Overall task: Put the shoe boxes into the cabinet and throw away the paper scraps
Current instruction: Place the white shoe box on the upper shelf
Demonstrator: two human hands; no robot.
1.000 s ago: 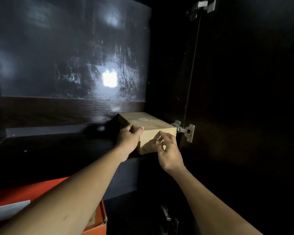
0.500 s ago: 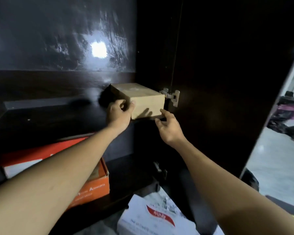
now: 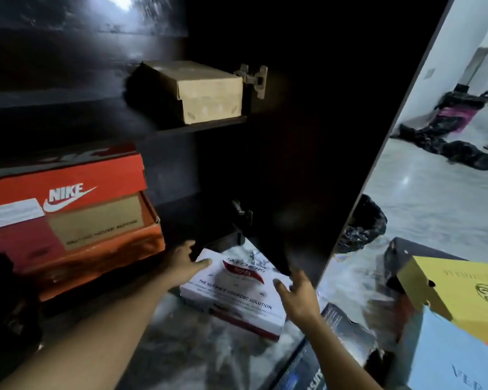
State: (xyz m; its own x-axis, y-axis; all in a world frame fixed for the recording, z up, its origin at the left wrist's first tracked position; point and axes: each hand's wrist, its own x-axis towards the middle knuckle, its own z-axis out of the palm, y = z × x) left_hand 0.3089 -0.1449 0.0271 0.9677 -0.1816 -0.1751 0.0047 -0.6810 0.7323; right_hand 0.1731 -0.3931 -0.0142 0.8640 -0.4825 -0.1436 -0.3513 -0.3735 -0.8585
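Observation:
A plain brown shoe box (image 3: 206,94) sits on the upper shelf (image 3: 209,126) of the dark cabinet, at its right end. An orange Nike shoe box (image 3: 68,218) rests on the lower shelf at left. On the floor in front lies a white shoe box (image 3: 237,294) with red and blue print. My left hand (image 3: 185,263) hovers open at that box's left top corner. My right hand (image 3: 299,296) is open at its right edge, fingers spread. Neither hand grips anything.
The open cabinet door (image 3: 307,136) stands right of the shelves, its bottom corner just above the white box. A yellow box (image 3: 457,294), a light blue box (image 3: 445,358) and a dark box (image 3: 347,330) lie at lower right. A black bag (image 3: 361,226) sits beyond the door.
Both hands have let go of the brown box on the upper shelf and dropped down to the white box on the floor. The view has tilted downward.

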